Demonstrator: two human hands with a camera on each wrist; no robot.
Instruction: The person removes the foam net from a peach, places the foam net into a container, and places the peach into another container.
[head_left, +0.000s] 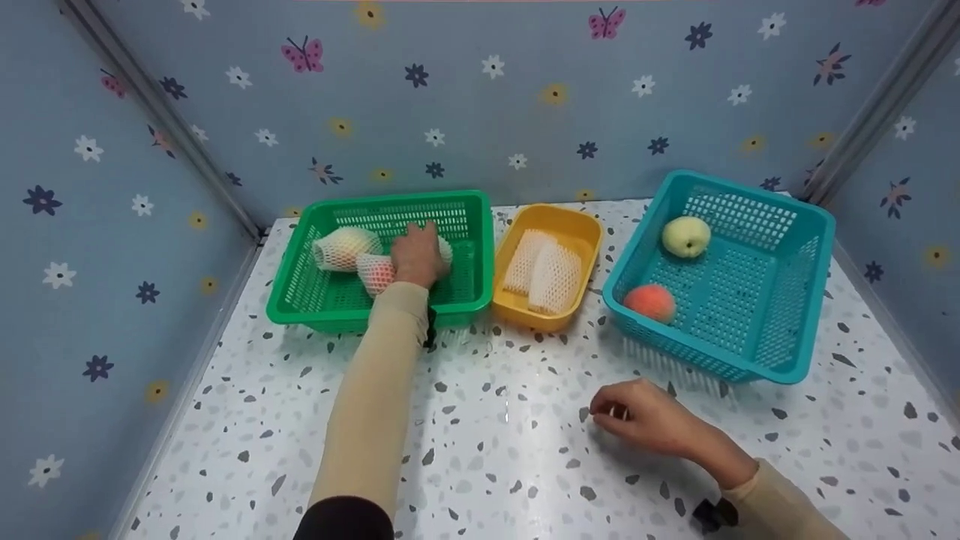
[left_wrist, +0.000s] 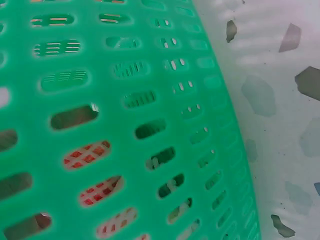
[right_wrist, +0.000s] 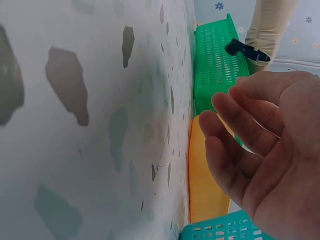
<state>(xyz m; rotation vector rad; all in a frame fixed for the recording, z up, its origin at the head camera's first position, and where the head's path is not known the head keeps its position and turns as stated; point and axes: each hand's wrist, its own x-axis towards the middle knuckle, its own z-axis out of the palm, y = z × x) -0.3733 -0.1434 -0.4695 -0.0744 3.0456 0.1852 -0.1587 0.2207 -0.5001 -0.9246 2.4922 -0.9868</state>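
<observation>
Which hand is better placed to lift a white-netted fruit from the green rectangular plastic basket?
Probably the left hand: it reaches into the green basket, beside netted fruit. The right hand is outside, near the turquoise rectangular plastic basket.

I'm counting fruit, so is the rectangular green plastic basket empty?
Not empty: the basket holds a yellowish round fruit and a reddish round fruit, each in a white foam net.

Left arm (head_left: 375,397) stretches forward, right hand (head_left: 651,417) loosely curled.
</observation>
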